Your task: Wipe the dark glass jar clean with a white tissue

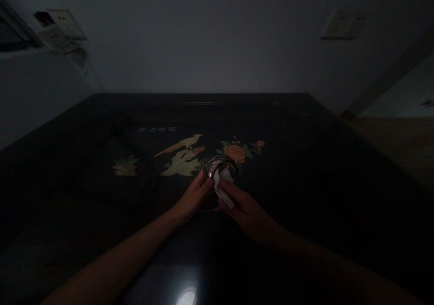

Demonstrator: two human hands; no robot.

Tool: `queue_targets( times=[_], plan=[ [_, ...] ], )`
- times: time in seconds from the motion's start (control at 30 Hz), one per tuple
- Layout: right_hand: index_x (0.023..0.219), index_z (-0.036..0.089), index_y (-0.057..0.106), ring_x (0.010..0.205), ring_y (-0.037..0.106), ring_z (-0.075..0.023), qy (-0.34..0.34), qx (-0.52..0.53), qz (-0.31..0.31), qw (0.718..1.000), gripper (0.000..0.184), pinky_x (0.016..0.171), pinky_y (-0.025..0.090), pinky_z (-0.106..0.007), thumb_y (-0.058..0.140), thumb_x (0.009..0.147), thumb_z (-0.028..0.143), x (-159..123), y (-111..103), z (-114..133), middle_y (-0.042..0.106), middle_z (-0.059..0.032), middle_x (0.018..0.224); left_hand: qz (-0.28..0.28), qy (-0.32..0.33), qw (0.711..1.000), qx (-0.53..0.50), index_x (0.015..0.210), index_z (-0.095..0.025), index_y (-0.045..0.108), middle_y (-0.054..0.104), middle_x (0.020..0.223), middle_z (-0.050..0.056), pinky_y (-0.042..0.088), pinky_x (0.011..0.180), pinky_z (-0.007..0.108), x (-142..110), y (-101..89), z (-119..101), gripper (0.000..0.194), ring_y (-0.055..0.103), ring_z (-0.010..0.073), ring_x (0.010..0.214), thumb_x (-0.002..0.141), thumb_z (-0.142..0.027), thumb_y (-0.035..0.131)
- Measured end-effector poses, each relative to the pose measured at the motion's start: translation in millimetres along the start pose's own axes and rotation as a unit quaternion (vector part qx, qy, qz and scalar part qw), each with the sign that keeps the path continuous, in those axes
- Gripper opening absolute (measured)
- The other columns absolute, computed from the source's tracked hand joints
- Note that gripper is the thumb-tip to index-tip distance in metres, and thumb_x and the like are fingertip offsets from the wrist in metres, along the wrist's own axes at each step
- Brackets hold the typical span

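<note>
The scene is very dark. My left hand [195,199] grips the near left rim of a small shiny metal bowl-like object [219,165] held just above a black lacquered table [305,169]. My right hand [246,210] is closed on a white crumpled tissue [224,187] and presses it against the metal object's near side. Both forearms reach in from the bottom edge. The fingertips are partly hidden behind the tissue and the metal.
The tabletop carries an inlaid picture of a bird [179,144], flowers [235,151] and pale lettering [158,129]. A grey wall stands behind it with socket plates at upper left [61,29] and upper right [344,24]. Wooden floor [400,142] shows at right.
</note>
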State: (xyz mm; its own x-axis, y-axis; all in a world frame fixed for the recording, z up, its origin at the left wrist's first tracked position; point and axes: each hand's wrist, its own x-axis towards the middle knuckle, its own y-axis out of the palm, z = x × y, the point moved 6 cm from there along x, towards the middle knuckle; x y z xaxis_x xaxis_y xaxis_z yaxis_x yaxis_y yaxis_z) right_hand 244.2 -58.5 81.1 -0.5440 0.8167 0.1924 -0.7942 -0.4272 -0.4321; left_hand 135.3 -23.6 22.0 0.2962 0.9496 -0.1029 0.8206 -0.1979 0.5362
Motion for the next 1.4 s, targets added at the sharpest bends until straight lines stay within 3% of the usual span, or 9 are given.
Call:
queue_targets(
  times=[0.17,0.33,0.6,0.7,0.9,1.0,1.17,1.3,1.4],
  plan=[
    [0.136,0.017,0.043,0.123,0.052,-0.0219,-0.036,-0.096,0.014,0.995,0.045,0.104,0.042,-0.042,0.042,0.092,0.012,0.6,-1.8,-2.7,0.052,-0.0132,0.138,0.011,-0.025,0.998,-0.060,0.107,-0.020,0.064,0.068,0.102,0.006,0.046,0.092,0.035,-1.4,10.4,-2.5,0.042,0.061,0.0241,0.104,0.074,-0.045,0.071],
    [0.137,0.014,0.042,0.129,0.046,-0.0214,-0.058,-0.225,0.055,0.971,0.050,0.106,0.041,-0.043,0.043,0.088,0.010,2.6,-5.1,-8.2,0.050,-0.0141,0.139,0.000,-0.022,0.996,-0.085,0.105,-0.019,0.064,0.068,0.103,0.007,0.045,0.094,0.035,1.0,8.8,-2.3,0.039,0.059,0.0234,0.106,0.075,-0.042,0.070],
    [0.126,0.008,0.054,0.131,0.044,-0.0285,-0.114,-0.497,0.062,0.858,0.038,0.095,0.049,-0.049,0.041,0.090,0.007,4.3,-8.6,-2.5,0.054,-0.0173,0.134,0.018,-0.033,0.993,-0.111,0.123,-0.027,0.055,0.057,0.129,0.006,0.047,0.091,0.032,4.5,0.7,4.9,0.043,0.055,0.0194,0.111,0.083,-0.039,0.062],
    [0.125,0.006,0.055,0.131,0.044,-0.0298,-0.118,-0.522,0.055,0.843,0.037,0.091,0.051,-0.049,0.042,0.090,0.006,3.5,-8.9,-1.2,0.053,-0.0192,0.135,0.030,-0.040,0.991,-0.125,0.124,-0.028,0.054,0.056,0.129,0.005,0.045,0.093,0.035,4.6,2.2,5.7,0.040,0.054,0.0192,0.112,0.085,-0.035,0.060],
    [0.128,0.008,0.053,0.130,0.044,-0.0278,-0.089,-0.480,0.067,0.870,0.041,0.096,0.049,-0.045,0.042,0.089,0.006,1.7,-1.3,-10.8,0.054,-0.0162,0.135,0.003,-0.046,0.987,-0.154,0.114,-0.024,0.061,0.062,0.118,0.003,0.044,0.089,0.025,6.8,-1.0,9.3,0.034,0.057,0.0143,0.104,0.082,-0.034,0.065],
    [0.133,0.008,0.048,0.128,0.047,-0.0251,-0.058,-0.391,0.059,0.917,0.047,0.102,0.046,-0.041,0.039,0.087,0.004,0.3,3.5,-16.8,0.053,-0.0151,0.136,-0.003,-0.056,0.985,-0.165,0.110,-0.022,0.063,0.066,0.109,0.003,0.044,0.087,0.024,6.7,1.7,8.0,0.032,0.059,0.0136,0.097,0.080,-0.032,0.067],
    [0.135,0.012,0.045,0.127,0.047,-0.0220,-0.025,-0.125,0.027,0.991,0.046,0.107,0.039,-0.042,0.038,0.089,0.009,-0.3,5.6,-14.2,0.052,-0.0141,0.138,0.030,-0.105,0.978,-0.175,0.107,-0.017,0.064,0.068,0.105,0.007,0.039,0.100,0.037,3.4,13.5,2.5,0.032,0.059,0.0238,0.109,0.085,-0.040,0.058],
    [0.132,0.018,0.048,0.110,0.060,-0.0201,0.012,0.033,0.006,0.999,0.038,0.097,0.047,-0.038,0.039,0.095,0.018,2.4,2.5,-5.7,0.062,-0.0101,0.124,0.040,-0.131,0.970,-0.203,0.107,-0.013,0.064,0.069,0.104,0.010,0.035,0.104,0.040,3.0,15.7,3.2,0.037,0.057,0.0253,0.114,0.093,-0.040,0.043],
    [0.130,0.017,0.049,0.106,0.062,-0.0191,0.003,0.014,0.012,1.000,0.036,0.096,0.048,-0.036,0.039,0.095,0.017,3.5,4.6,-1.6,0.063,-0.0100,0.122,0.021,-0.124,0.970,-0.207,0.115,-0.014,0.061,0.069,0.106,0.009,0.033,0.106,0.040,3.7,15.2,2.9,0.037,0.057,0.0243,0.114,0.095,-0.036,0.039]
  ],
)
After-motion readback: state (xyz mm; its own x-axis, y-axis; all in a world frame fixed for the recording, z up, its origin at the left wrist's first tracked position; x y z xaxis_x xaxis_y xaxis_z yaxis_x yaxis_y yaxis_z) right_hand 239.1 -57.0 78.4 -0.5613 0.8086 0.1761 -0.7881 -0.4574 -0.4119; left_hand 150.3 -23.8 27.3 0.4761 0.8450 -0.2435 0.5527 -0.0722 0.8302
